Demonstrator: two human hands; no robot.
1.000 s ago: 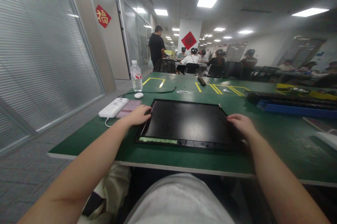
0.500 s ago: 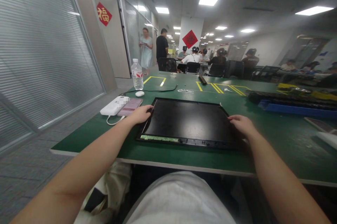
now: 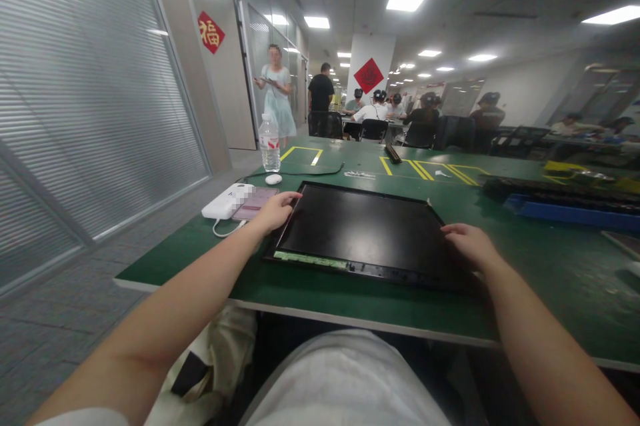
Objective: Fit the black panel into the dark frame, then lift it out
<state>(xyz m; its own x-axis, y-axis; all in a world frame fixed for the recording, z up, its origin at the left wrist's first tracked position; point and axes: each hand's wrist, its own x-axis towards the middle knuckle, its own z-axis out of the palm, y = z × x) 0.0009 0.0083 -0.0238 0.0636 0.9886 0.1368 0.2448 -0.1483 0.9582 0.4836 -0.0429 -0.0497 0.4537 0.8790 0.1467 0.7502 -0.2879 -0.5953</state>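
A flat black display panel (image 3: 367,229) lies on the green table (image 3: 210,259) right in front of me. My left hand (image 3: 277,209) rests on the panel's left edge, fingers curled over the frame. Across from it, my right hand (image 3: 470,245) lies on the right edge with fingers bent over the rim. A green strip runs along the panel's near edge.
Left of the panel lie a white power bank (image 3: 226,201), a pink phone (image 3: 254,202), a white mouse (image 3: 273,179) and a water bottle (image 3: 269,143). Blue and black trays (image 3: 565,209) sit at the right. Several people sit and stand at the back.
The view has shifted slightly rightward. A person in a light dress has walked into sight at the back left. Both hands stay on the panel's edges.
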